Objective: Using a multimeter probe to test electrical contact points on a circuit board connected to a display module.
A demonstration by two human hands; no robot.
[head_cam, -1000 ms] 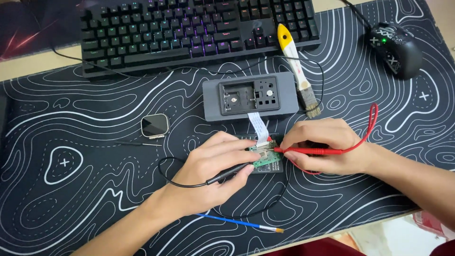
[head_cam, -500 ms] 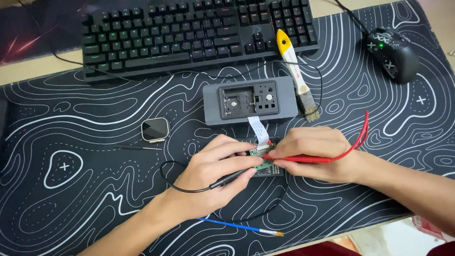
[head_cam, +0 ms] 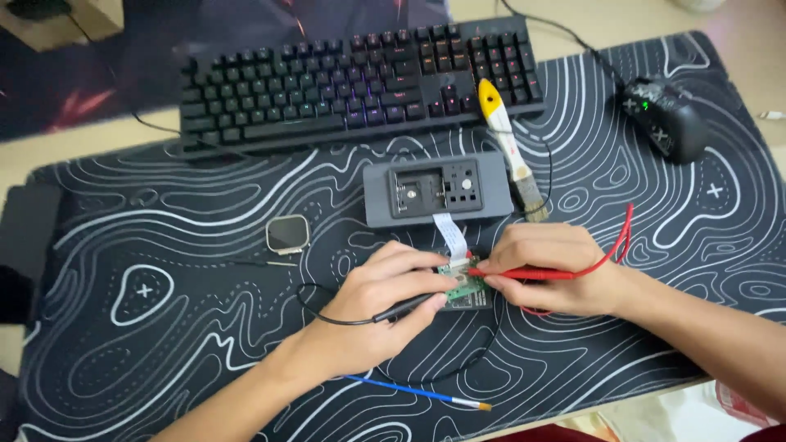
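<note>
A small green circuit board (head_cam: 463, 288) lies on the black desk mat (head_cam: 164, 344), joined by a white ribbon cable (head_cam: 451, 233) to a grey rectangular device (head_cam: 438, 189). My left hand (head_cam: 378, 308) grips a black test probe (head_cam: 408, 306) whose tip touches the board. My right hand (head_cam: 551, 268) pinches a red test probe (head_cam: 524, 274), tip also on the board; its red lead (head_cam: 621, 241) loops up to the right.
A black keyboard (head_cam: 352, 78) sits at the back, a black mouse (head_cam: 667, 117) at the far right. A yellow-handled brush (head_cam: 508, 145) lies beside the grey device. A small square watch body (head_cam: 287, 234) lies left, a thin blue paintbrush (head_cam: 413, 391) near the front edge.
The view has shifted a little. Both hands stay on the board with the probes; the red probe's tip has moved slightly left across the board.
</note>
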